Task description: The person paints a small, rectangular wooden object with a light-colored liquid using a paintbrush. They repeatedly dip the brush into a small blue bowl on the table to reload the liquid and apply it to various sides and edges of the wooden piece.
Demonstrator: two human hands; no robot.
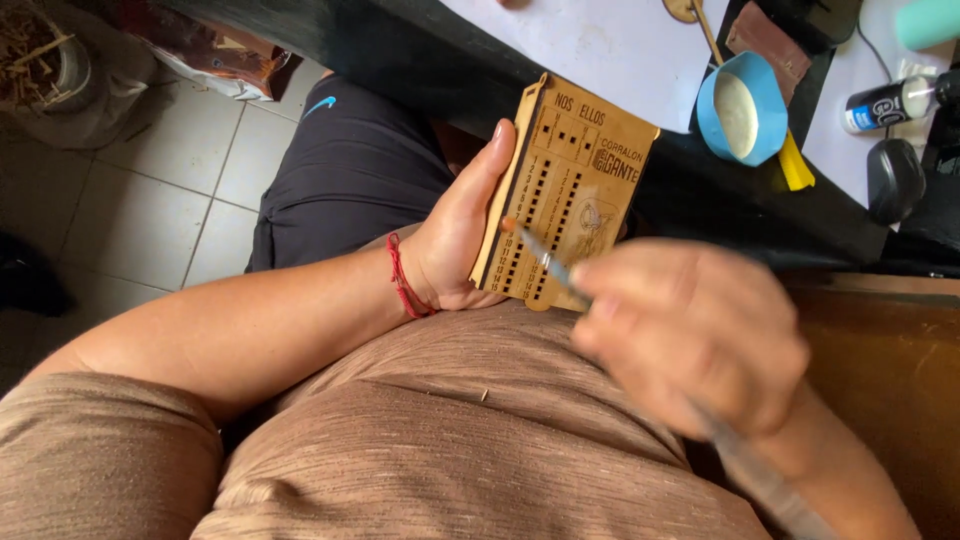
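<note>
The left hand (pixel 455 240) is curled around the left edge of a thin wooden board (pixel 565 190), thumb along its front rim and fingers hidden behind it, holding it upright over the person's lap, just near of the counter (pixel 600 50). The board is light brown, engraved, with rows of small slots cut through it. A red string bracelet (pixel 403 280) sits on the left wrist. The right hand (pixel 690 335), blurred, is closed around a slim brush (pixel 545 262), whose tip touches the lower left face of the board.

On the counter, to the far right of the board, stands a blue bowl (pixel 745 110) with a pale, whitish fill; what it is cannot be told. A yellow piece (pixel 796 165) lies just beside the bowl. Farther right a small white bottle (pixel 885 105) lies on its side, with a black oval object (pixel 893 180) nearer.
</note>
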